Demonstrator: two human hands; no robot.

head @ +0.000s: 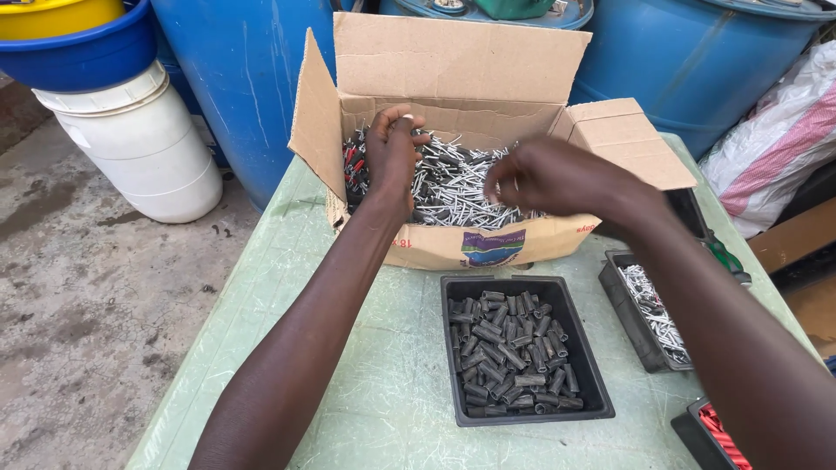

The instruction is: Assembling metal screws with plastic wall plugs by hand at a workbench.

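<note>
Nails (453, 187), small, stiff and sharp-tipped, fill the cardboard box (488, 96) on our worktop (383, 365), where our left hand (394, 152) pinches a few by their shanks and our right hand (544, 174), blurred, curls over the pile, its grip unclear.

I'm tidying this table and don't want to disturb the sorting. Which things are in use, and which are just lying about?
In use:
left hand
right hand
cardboard box
screws
tray of grey plugs
tray of screws

Lying about:
blue drums
white bucket
striped sack
</note>
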